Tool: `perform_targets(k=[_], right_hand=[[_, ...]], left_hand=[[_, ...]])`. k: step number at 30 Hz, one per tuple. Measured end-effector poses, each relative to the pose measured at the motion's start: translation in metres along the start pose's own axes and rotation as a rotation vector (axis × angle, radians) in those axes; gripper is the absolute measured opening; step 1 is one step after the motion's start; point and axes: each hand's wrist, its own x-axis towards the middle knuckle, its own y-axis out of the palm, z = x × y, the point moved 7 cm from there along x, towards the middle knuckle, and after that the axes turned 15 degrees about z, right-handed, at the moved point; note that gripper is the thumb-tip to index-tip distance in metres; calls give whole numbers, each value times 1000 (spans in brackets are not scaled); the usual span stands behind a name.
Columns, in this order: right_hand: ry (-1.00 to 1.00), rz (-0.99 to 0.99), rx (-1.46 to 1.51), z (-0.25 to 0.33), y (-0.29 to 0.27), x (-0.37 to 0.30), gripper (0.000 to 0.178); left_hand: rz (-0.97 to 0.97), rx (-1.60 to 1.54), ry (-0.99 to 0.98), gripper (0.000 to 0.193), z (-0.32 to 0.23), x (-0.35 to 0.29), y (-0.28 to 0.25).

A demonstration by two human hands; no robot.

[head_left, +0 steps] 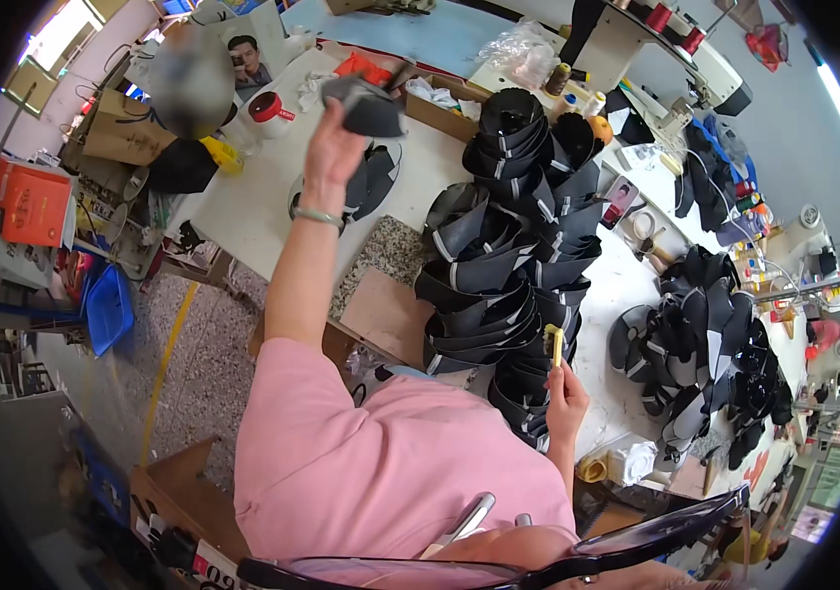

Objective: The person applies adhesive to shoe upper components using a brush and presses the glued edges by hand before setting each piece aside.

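Observation:
My left arm is stretched out over the white worktable, and my left hand (335,147) is closed on a black and grey shoe upper (374,110). Below that hand several dark shoe uppers (378,180) lie flat on the table. In front of my body, my right hand (567,395) pinches a small yellow tool with a hooked head (557,345), upright; its exact kind is too small to tell. Close to its left and beyond rise tall nested stacks of black shoe uppers (479,275) with pale trim.
A red and white tub (268,114) stands at the far left of the worktable (243,211). Beyond the stacks is a cardboard box with white cloth (445,116). More dark uppers (686,339) are heaped at right, and a sewing machine (676,59) stands at the back right.

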Motion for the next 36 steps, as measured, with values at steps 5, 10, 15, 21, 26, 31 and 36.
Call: perform_targets(k=[5, 10, 15, 21, 26, 31, 36], right_hand=[[41, 34, -20, -6, 4, 3, 27], [38, 39, -96, -4, -1, 7, 27], [76, 11, -98, -12, -4, 8, 28], [-26, 59, -140, -1, 2, 3, 27], [52, -8, -82, -15, -8, -21, 27], [203, -60, 207, -42, -10, -38, 30], [52, -55, 343, 32, -12, -1, 38]], left_hand=[[-440, 243, 147, 45, -28, -33, -137], [-892, 191, -113, 47, 7, -115, -187], [-330, 905, -730, 49, 104, -153, -111], [315, 2276, -314, 48, 173, -118, -83], [218, 1896, -905, 41, 180, -104, -88], [-79, 974, -559, 33, 160, -95, 1], [-125, 434, -762, 34, 198, -144, 104]])
